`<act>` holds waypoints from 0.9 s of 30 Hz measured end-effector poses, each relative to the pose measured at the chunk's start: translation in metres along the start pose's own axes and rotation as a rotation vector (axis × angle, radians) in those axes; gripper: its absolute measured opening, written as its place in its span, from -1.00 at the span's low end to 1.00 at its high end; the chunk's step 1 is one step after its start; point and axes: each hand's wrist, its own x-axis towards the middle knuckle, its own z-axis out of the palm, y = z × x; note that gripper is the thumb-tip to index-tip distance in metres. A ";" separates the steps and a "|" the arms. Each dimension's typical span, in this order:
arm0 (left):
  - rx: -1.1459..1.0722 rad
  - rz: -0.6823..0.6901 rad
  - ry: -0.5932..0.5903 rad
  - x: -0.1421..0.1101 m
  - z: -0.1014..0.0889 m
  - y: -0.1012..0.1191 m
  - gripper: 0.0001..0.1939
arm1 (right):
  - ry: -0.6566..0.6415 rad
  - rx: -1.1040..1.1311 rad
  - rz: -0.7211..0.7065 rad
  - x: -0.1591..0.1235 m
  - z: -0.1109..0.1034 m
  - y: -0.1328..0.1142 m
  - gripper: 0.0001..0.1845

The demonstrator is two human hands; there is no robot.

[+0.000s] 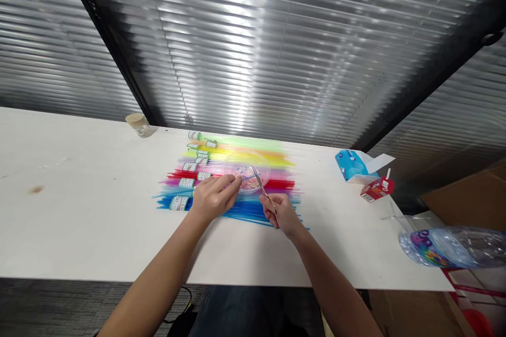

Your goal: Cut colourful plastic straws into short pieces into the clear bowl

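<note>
Bundles of thin coloured straws, green, yellow, red, pink and blue, lie side by side on the white table, each with a paper label at its left end. A clear shallow dish with small pinkish pieces rests on top of them. My left hand pinches a thin straw at the dish's near rim. My right hand grips small scissors, whose blades point up-left over the dish.
A small jar with a tan lid stands at the back left. A blue tissue box and a red drink carton sit at the right. A clear plastic bottle lies at the far right edge. Window blinds rise behind the table.
</note>
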 end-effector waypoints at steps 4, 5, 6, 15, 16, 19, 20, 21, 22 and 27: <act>0.005 0.012 0.001 0.000 0.000 0.000 -0.80 | 0.001 0.012 0.006 0.000 0.000 0.000 -0.42; 0.006 0.017 0.004 0.000 0.000 0.000 -0.80 | 0.001 0.013 0.006 0.000 0.000 0.000 -0.42; 0.009 0.022 0.009 0.000 -0.001 0.000 -0.80 | 0.001 0.013 0.006 0.000 0.000 0.000 -0.41; 0.046 0.049 0.020 0.003 -0.002 0.000 -0.86 | -0.005 0.015 0.022 0.001 0.000 0.000 -0.39; 0.053 0.048 0.020 0.003 -0.002 0.000 -0.87 | -0.007 0.014 0.016 0.001 0.000 0.000 -0.39; 0.070 0.028 0.014 0.003 -0.003 0.001 -0.89 | -0.001 0.010 -0.008 0.002 0.000 0.002 -0.40; 0.070 0.019 0.010 0.003 -0.003 0.001 -0.90 | 0.002 0.010 -0.013 0.002 0.000 0.002 -0.40; 0.067 0.011 0.007 0.003 -0.003 0.001 -0.90 | 0.005 0.013 -0.013 0.002 0.000 0.002 -0.39; 0.062 0.006 0.006 0.003 -0.003 0.001 -0.89 | 0.008 0.017 -0.013 0.002 0.000 0.001 -0.39; 0.054 -0.018 0.020 0.003 -0.003 0.001 -0.88 | -0.031 0.007 -0.031 -0.001 -0.001 0.000 -0.39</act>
